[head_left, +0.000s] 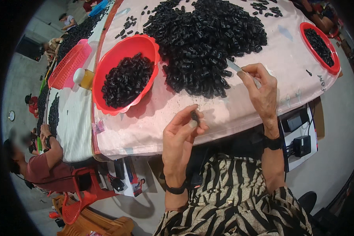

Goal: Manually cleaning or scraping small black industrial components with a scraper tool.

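Note:
My left hand (183,128) pinches a small black plastic piece (194,116) between thumb and fingers, just above the near edge of the cloth-covered table (145,135). In my right hand (261,88) is a small knife (234,66), its pale blade pointing up and left at the pile. A large heap of black plastic pieces (202,43) lies in front of both hands. Left of it, a red scalloped bowl (152,84) holds more of the same pieces.
A jar with yellow contents (83,78) and a pink basket (70,65) stand beyond the bowl. At the far right sits a red oval tray (334,70) of black pieces. A person in a maroon shirt (51,169) works at left, by a red chair (82,192).

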`<state>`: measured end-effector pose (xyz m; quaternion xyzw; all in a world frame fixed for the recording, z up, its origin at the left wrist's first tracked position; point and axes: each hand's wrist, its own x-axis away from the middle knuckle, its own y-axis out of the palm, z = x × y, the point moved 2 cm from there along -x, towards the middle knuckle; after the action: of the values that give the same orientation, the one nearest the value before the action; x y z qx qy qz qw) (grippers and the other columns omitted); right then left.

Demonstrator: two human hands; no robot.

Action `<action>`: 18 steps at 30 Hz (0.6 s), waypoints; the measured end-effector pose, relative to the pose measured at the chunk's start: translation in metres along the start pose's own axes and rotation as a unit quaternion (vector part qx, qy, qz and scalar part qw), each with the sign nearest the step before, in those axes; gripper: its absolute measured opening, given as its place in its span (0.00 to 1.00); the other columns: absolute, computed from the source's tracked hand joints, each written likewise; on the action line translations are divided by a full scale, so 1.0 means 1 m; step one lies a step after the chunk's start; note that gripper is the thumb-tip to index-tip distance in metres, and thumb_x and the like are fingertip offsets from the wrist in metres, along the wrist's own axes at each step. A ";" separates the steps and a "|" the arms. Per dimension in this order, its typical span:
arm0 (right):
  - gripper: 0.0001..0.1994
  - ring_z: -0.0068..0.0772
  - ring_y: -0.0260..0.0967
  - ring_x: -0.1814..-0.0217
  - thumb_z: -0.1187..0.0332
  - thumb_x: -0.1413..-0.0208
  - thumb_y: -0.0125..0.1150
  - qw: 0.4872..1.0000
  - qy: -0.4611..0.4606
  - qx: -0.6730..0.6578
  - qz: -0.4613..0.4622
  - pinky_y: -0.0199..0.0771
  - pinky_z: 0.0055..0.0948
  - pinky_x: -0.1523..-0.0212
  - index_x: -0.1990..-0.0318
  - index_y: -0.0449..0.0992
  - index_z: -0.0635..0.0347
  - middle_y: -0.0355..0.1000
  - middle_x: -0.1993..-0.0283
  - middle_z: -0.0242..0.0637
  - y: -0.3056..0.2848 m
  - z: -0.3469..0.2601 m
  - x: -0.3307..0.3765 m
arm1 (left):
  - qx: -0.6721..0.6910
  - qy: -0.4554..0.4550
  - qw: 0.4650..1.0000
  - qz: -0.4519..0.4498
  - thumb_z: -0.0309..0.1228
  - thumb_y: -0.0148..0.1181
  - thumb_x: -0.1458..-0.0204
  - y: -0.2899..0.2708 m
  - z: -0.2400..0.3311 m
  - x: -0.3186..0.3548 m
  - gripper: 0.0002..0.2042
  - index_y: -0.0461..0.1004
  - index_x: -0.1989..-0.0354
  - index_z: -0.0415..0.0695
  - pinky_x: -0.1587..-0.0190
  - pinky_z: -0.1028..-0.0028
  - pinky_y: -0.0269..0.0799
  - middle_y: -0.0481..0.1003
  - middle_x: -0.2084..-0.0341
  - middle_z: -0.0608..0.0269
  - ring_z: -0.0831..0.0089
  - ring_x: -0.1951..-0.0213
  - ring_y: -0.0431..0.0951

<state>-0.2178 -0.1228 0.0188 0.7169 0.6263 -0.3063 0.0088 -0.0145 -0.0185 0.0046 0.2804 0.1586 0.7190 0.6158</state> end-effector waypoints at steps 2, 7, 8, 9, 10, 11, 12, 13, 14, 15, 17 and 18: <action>0.06 0.26 0.72 0.73 0.73 0.47 0.61 1.000 -0.002 -0.009 0.000 0.71 0.26 0.67 0.65 0.74 0.68 0.75 0.74 0.40 0.000 -0.002 0.002 | -0.054 0.006 0.998 0.005 0.19 0.54 0.48 0.001 0.003 0.007 0.17 0.70 0.48 0.34 0.66 0.79 0.72 0.75 0.62 0.55 0.73 0.66 0.75; 0.06 0.24 0.70 0.73 0.75 0.48 0.61 1.000 -0.014 -0.020 0.013 0.69 0.24 0.70 0.65 0.73 0.68 0.74 0.74 0.39 0.000 0.001 0.006 | -0.239 0.111 0.962 0.072 0.18 0.62 0.51 0.007 0.024 0.014 0.16 0.73 0.52 0.35 0.64 0.82 0.70 0.75 0.64 0.61 0.80 0.65 0.73; 0.06 0.24 0.70 0.73 0.75 0.48 0.61 0.999 -0.017 -0.025 0.012 0.69 0.24 0.70 0.65 0.73 0.68 0.74 0.74 0.39 -0.001 0.002 0.008 | -0.241 0.116 0.961 0.075 0.18 0.62 0.51 0.003 0.030 0.011 0.16 0.73 0.52 0.35 0.64 0.82 0.70 0.75 0.64 0.61 0.80 0.65 0.73; 0.06 0.25 0.70 0.73 0.75 0.48 0.61 1.000 -0.019 -0.016 0.014 0.69 0.24 0.70 0.65 0.73 0.68 0.73 0.74 0.39 -0.005 0.004 0.008 | -0.296 0.177 0.933 0.105 0.19 0.62 0.51 0.001 0.041 0.005 0.15 0.73 0.53 0.35 0.64 0.82 0.70 0.75 0.65 0.61 0.81 0.65 0.73; 0.06 0.25 0.70 0.73 0.75 0.48 0.61 1.000 -0.020 -0.010 0.014 0.69 0.24 0.70 0.65 0.73 0.68 0.73 0.74 0.38 -0.006 0.004 0.008 | -0.350 0.237 0.895 0.139 0.20 0.63 0.51 -0.002 0.054 0.001 0.15 0.73 0.53 0.35 0.64 0.83 0.70 0.75 0.65 0.61 0.82 0.65 0.73; 0.06 0.25 0.70 0.73 0.75 0.48 0.61 1.000 -0.021 -0.008 0.012 0.70 0.25 0.69 0.65 0.73 0.68 0.72 0.75 0.38 -0.007 0.004 0.008 | -0.362 0.249 0.881 0.175 0.20 0.63 0.51 -0.004 0.068 -0.004 0.15 0.73 0.53 0.34 0.63 0.83 0.70 0.76 0.64 0.61 0.81 0.65 0.73; 0.06 0.25 0.70 0.73 0.75 0.48 0.61 1.000 -0.021 -0.008 0.013 0.70 0.25 0.69 0.65 0.73 0.68 0.72 0.75 0.38 -0.005 0.005 0.008 | -0.373 0.259 0.865 0.212 0.21 0.63 0.51 -0.009 0.082 -0.009 0.16 0.73 0.53 0.34 0.61 0.83 0.70 0.76 0.63 0.60 0.81 0.64 0.73; 0.06 0.25 0.70 0.73 0.75 0.48 0.61 0.999 -0.031 -0.024 0.015 0.69 0.25 0.70 0.65 0.73 0.68 0.72 0.75 0.38 -0.002 0.004 0.008 | -0.369 0.275 0.859 0.223 0.21 0.63 0.50 -0.013 0.093 -0.015 0.17 0.72 0.51 0.33 0.60 0.82 0.70 0.76 0.63 0.59 0.80 0.62 0.74; 0.06 0.24 0.70 0.74 0.75 0.48 0.61 0.998 -0.040 -0.038 0.017 0.69 0.24 0.71 0.65 0.73 0.68 0.72 0.75 0.38 -0.001 0.001 0.009 | -0.364 0.289 0.854 0.234 0.21 0.63 0.50 -0.018 0.101 -0.020 0.19 0.70 0.49 0.32 0.59 0.80 0.71 0.76 0.63 0.57 0.78 0.61 0.75; 0.05 0.24 0.70 0.75 0.75 0.47 0.61 0.999 -0.021 -0.043 0.010 0.69 0.23 0.73 0.65 0.73 0.67 0.72 0.75 0.38 -0.001 0.001 0.008 | -0.320 0.301 0.873 0.210 0.21 0.63 0.50 -0.018 0.103 -0.028 0.22 0.67 0.46 0.31 0.57 0.79 0.72 0.76 0.63 0.54 0.74 0.58 0.75; 0.05 0.24 0.70 0.76 0.75 0.47 0.61 0.999 -0.017 -0.045 0.017 0.69 0.23 0.75 0.65 0.73 0.67 0.73 0.76 0.38 0.001 0.001 0.007 | -0.330 0.317 0.862 0.217 0.21 0.62 0.49 -0.011 0.093 -0.027 0.22 0.66 0.45 0.32 0.55 0.79 0.71 0.75 0.62 0.52 0.72 0.57 0.75; 0.05 0.25 0.70 0.76 0.74 0.47 0.61 0.998 -0.018 -0.051 0.021 0.70 0.24 0.76 0.65 0.73 0.67 0.73 0.76 0.39 0.001 0.001 0.007 | -0.325 0.325 0.863 0.209 0.21 0.62 0.49 -0.001 0.083 -0.023 0.20 0.68 0.46 0.32 0.55 0.78 0.71 0.75 0.61 0.52 0.73 0.57 0.75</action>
<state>-0.2171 -0.1176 0.0143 0.7228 0.6258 -0.2864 0.0629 0.0383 -0.0503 0.0650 -0.1587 0.0450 0.8921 0.4206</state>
